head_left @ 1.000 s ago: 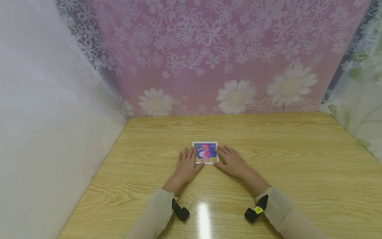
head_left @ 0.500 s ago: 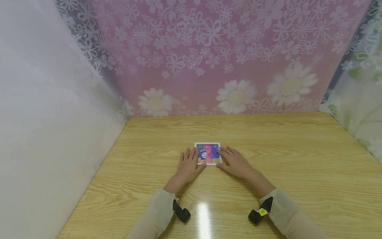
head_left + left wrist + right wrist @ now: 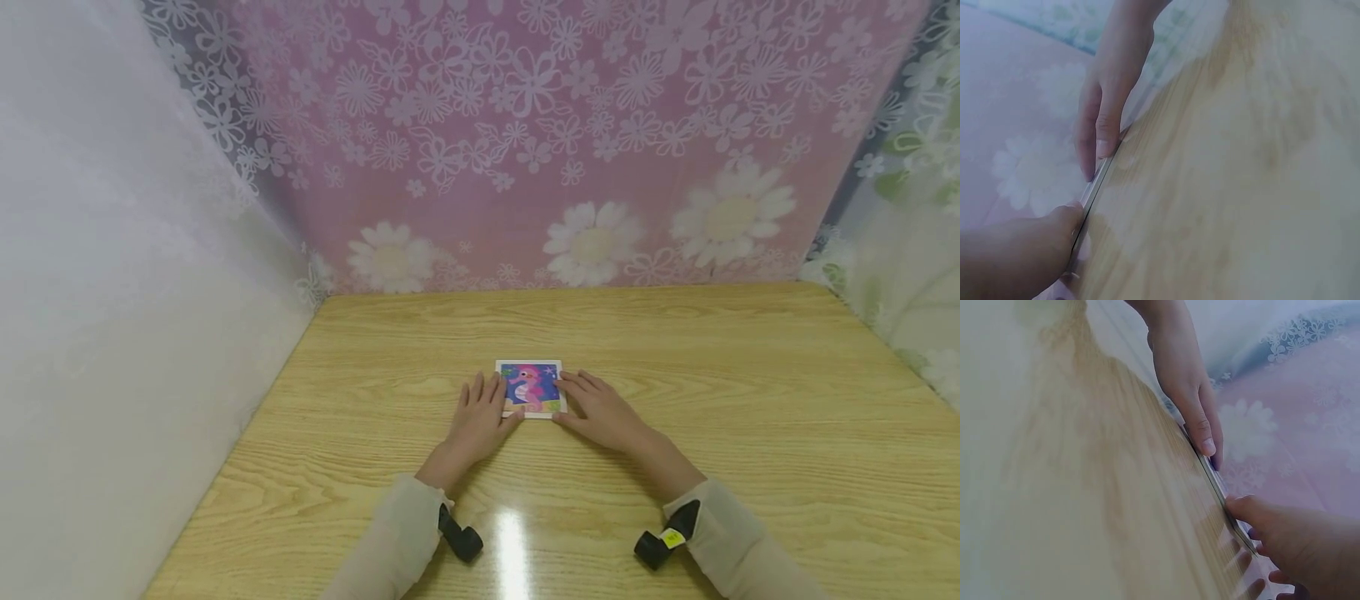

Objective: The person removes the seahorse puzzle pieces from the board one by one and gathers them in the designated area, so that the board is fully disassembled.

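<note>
A square picture puzzle (image 3: 531, 388) with a white frame lies flat on the table, showing a pink seahorse on blue. My left hand (image 3: 477, 423) rests along its left side, fingers straight and thumb at the near edge. On the opposite side my right hand (image 3: 604, 417) touches the right edge with fingertips, its thumb by the near right corner. From the left wrist view, the puzzle's thin edge (image 3: 1092, 195) runs between both hands. The right wrist view shows that edge (image 3: 1215, 482) too, with the right hand (image 3: 1310, 540) closest to the camera.
The wood-grain table (image 3: 375, 350) reaches back to a pink flowered curtain (image 3: 480, 208). A pale sheet (image 3: 135, 275) hangs at the left, a leafy one (image 3: 907, 275) at the right. Black wrist cameras (image 3: 462, 543) are strapped over the sleeves.
The puzzle has slid slightly to the right and a little toward me. Both hands have moved with it, keeping their places at its sides.
</note>
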### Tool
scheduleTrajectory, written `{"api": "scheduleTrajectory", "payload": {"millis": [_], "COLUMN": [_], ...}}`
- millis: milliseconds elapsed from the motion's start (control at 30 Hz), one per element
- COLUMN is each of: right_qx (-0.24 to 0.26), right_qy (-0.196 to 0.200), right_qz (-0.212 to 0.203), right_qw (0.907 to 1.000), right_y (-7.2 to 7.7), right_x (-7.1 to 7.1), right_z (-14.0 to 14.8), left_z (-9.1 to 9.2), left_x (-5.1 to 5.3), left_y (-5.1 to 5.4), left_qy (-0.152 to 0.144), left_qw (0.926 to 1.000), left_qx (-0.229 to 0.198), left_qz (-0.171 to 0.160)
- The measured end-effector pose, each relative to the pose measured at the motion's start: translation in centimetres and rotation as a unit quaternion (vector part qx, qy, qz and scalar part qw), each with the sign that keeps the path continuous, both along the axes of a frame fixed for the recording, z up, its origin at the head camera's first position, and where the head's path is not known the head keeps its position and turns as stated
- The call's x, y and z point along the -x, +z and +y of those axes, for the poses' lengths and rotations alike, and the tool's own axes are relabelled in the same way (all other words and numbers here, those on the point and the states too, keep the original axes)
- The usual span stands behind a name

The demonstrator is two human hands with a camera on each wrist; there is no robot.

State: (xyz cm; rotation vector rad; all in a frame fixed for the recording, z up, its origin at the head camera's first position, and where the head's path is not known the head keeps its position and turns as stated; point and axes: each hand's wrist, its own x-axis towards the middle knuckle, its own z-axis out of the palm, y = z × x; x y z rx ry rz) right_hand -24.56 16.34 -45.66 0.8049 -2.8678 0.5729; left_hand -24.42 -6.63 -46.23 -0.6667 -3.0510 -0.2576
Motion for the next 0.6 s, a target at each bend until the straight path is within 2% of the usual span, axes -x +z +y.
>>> {"api": "scheduleTrajectory", "payload": {"millis": [267,600], "right_qx": [0.012,0.009], "right_qy": [0.003,-0.001], "right_qz": [0.000,-0.022], "right_qw": [0.9999,0.9997], "right_y": [0.1,0.1], "right_x": [-0.2,-0.4], "right_z": [0.5,1.3], "left_z": [0.5,1.2], "left_x": [-0.1,-0.3], "left_y": [0.0,-0.1], "left_qy": [0.000,0.000], "left_qw": [1.0000,0.9998], "left_qx": [0.002,0.016], "left_qz": [0.007,0.010]}}
